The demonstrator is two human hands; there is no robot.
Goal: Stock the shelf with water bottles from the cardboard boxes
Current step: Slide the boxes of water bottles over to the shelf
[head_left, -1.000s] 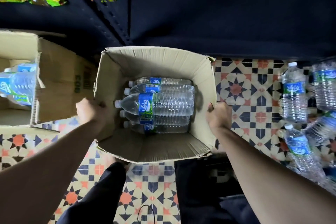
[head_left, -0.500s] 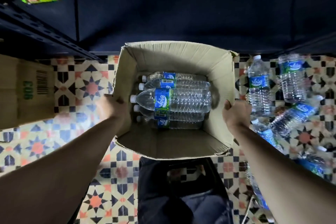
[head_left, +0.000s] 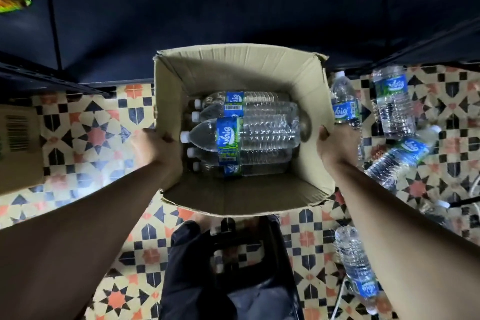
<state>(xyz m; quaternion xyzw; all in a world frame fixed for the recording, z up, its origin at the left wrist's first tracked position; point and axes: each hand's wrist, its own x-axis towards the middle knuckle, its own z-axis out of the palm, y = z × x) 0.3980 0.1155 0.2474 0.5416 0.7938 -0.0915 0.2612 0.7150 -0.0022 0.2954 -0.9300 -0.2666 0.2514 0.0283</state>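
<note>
Above tiled floor [head_left: 96, 135] | arms outstretched | left hand [head_left: 153, 149], right hand [head_left: 336, 147] grasping cardboard box [head_left: 233, 70] side walls

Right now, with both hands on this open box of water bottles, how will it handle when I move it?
Likely heavy: the cardboard box holds several full-looking bottles. Its walls may flex where the left hand and right hand grip them. The bottles lie loose on their sides, so tilting could roll them.

The cardboard box [head_left: 241, 70] is matt brown corrugated card. Inside it, the water bottles [head_left: 259, 135] are clear, ribbed, glossy plastic with shiny printed labels. Around the box, the floor tiles [head_left: 85, 135] look smooth.
</note>
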